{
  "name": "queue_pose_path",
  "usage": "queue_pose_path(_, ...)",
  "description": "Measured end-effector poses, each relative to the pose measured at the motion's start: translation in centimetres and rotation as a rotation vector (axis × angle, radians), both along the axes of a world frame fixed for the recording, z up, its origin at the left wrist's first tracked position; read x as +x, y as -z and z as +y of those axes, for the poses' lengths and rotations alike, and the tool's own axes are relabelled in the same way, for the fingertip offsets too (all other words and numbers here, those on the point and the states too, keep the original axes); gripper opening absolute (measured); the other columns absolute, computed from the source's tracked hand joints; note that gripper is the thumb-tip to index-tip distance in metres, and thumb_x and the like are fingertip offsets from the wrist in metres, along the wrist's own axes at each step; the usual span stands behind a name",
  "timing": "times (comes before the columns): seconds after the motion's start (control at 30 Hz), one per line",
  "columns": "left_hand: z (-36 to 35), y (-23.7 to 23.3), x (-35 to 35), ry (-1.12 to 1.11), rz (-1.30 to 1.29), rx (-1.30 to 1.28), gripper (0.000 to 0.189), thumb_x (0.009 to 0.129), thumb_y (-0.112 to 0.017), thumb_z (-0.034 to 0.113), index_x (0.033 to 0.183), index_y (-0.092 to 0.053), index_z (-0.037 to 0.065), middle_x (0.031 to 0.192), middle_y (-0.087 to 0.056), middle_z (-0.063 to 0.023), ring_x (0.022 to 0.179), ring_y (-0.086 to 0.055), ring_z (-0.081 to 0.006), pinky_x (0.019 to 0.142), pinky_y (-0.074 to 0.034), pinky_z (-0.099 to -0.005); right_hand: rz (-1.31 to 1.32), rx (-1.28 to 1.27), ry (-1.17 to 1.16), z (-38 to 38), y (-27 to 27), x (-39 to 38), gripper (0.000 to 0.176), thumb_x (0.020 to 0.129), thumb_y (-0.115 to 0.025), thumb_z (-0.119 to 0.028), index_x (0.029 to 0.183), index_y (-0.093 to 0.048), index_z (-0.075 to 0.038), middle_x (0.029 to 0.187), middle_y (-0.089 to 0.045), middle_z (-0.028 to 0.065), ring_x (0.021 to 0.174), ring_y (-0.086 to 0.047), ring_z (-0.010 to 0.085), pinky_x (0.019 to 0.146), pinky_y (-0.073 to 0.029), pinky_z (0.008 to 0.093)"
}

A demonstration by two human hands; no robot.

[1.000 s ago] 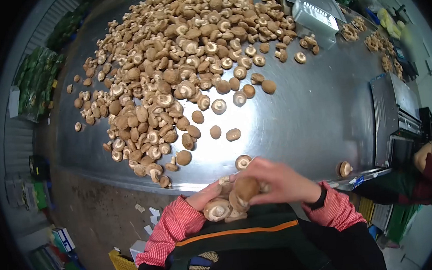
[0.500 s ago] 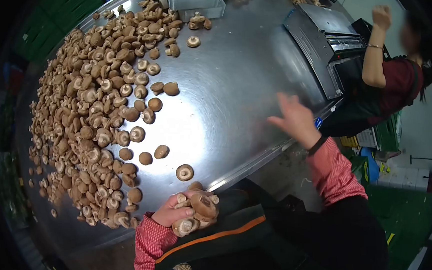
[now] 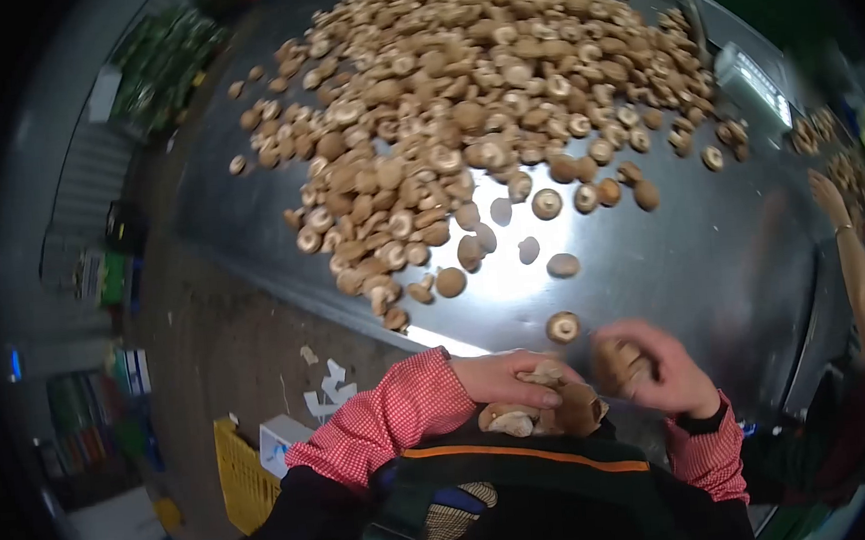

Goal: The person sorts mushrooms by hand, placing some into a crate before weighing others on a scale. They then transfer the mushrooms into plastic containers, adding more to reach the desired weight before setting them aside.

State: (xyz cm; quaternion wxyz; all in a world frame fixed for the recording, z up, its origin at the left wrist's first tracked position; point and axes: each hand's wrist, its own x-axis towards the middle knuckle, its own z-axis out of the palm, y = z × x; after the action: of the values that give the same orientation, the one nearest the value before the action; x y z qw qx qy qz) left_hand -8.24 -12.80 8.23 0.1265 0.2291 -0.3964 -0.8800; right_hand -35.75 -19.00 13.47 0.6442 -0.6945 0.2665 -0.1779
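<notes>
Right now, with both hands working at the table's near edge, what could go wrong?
The left hand has several bunched mushrooms in one grip above the apron; one could slip out. The right hand and its mushroom are blurred, apparently moving, and might knock the lone upturned mushroom. The mushroom at the near edge could roll off the table if nudged.
</notes>
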Motion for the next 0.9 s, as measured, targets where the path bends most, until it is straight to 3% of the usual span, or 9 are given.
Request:
queue_pose_path(0.17,4.3,-0.7,3.4,-0.360,0.058,0.213,0.069,0.097,-0.065,0.030,0.151,-0.032,0.005,0.140,-0.049,-0.0075,0.127,-0.048,-0.0164,0.109,-0.038,-0.0309,0.289,-0.429,-0.422,0.1,-4.3,8.5,0.063,0.078,-0.073,-0.027,0.134,-0.054,-0.007,0.113,-0.063,0.0102,0.096,-0.066,0.0295,0.077,-0.055,0.0343)
queue_pose_path(0.27,5.5,1.3,5.1,-0.323,0.008,-0.092,0.079,0.096,-0.066,0.036,0.155,-0.023,0.006,0.146,-0.043,-0.0065,0.129,-0.047,-0.0160,0.108,-0.039,-0.0304,0.125,-0.530,-0.316,2.2,-4.6,12.7,0.064,0.075,-0.075,-0.025,0.134,-0.055,-0.009,0.113,-0.064,0.0115,0.091,-0.067,0.0305,0.073,-0.056,0.0365)
queue_pose_path(0.4,9.7,2.7,8.9,-0.469,0.159,0.268,0.079,0.094,-0.068,0.037,0.154,-0.025,0.007,0.143,-0.047,-0.0070,0.126,-0.050,-0.0155,0.101,-0.046,-0.0296,0.304,-0.679,-0.409,3.7,-5.8,17.2,0.078,0.073,-0.080,-0.045,0.136,-0.053,-0.009,0.105,-0.059,0.0094,0.083,-0.066,0.0289,0.067,-0.057,0.0379)
queue_pose_path(0.5,9.5,0.7,12.0,-0.422,0.054,0.145,0.068,0.094,-0.069,0.031,0.149,-0.037,0.006,0.137,-0.054,-0.0068,0.121,-0.054,-0.0159,0.100,-0.047,-0.0302,0.330,-0.664,-0.484,4.4,-6.6,20.1,0.085,0.070,-0.080,-0.053,0.136,-0.053,-0.009,0.100,-0.055,0.0086,0.077,-0.064,0.0262,0.064,-0.054,0.0370)
queue_pose_path(0.63,10.1,-2.3,16.0,-0.387,0.067,0.173,0.054,0.093,-0.068,0.023,0.140,-0.050,0.004,0.136,-0.057,-0.0078,0.130,-0.049,-0.0178,0.111,-0.038,-0.0337,0.214,-0.372,-0.349,2.4,-7.5,24.3,0.049,0.080,-0.069,-0.024,0.126,-0.063,-0.007,0.087,-0.052,0.0091,0.076,-0.059,0.0253,0.067,-0.048,0.0348)
queue_pose_path(0.67,10.4,-2.3,16.8,-0.359,0.079,0.145,0.053,0.092,-0.069,0.022,0.139,-0.052,0.004,0.137,-0.057,-0.0082,0.135,-0.045,-0.0187,0.115,-0.035,-0.0352,0.133,-0.373,-0.169,2.2,-5.2,25.7,0.041,0.079,-0.058,-0.011,0.119,-0.065,-0.006,0.083,-0.051,0.0091,0.077,-0.059,0.0249,0.070,-0.047,0.0347)
queue_pose_path(0.77,12.1,-0.9,19.2,-0.437,0.136,0.126,0.060,0.085,-0.073,0.036,0.132,-0.059,0.004,0.136,-0.059,-0.0094,0.137,-0.044,-0.0241,0.119,-0.028,-0.0402,0.410,-0.645,0.113,0.6,2.2,31.1,0.033,0.082,-0.070,-0.024,0.109,-0.065,-0.006,0.095,-0.060,0.0145,0.084,-0.064,0.0325,0.069,-0.050,0.0400)
queue_pose_path(0.83,12.6,-0.8,20.6,-0.444,0.141,0.129,0.068,0.082,-0.074,0.047,0.133,-0.059,0.003,0.136,-0.059,-0.0101,0.138,-0.043,-0.0270,0.120,-0.026,-0.0429,0.723,-0.737,-0.039,0.5,6.5,33.5,0.033,0.085,-0.071,-0.031,0.102,-0.064,-0.004,0.094,-0.063,0.0162,0.082,-0.067,0.0348,0.067,-0.052,0.0440)
queue_pose_path(0.9,12.8,-1.3,22.2,-0.447,0.124,0.122,0.072,0.082,-0.074,0.049,0.134,-0.057,0.003,0.139,-0.056,-0.0118,0.139,-0.042,-0.0270,0.120,-0.026,-0.0429,0.603,-0.812,-0.041,0.9,8.8,34.4,0.032,0.084,-0.071,-0.032,0.100,-0.064,-0.005,0.090,-0.063,0.0140,0.082,-0.067,0.0339,0.067,-0.053,0.0437)
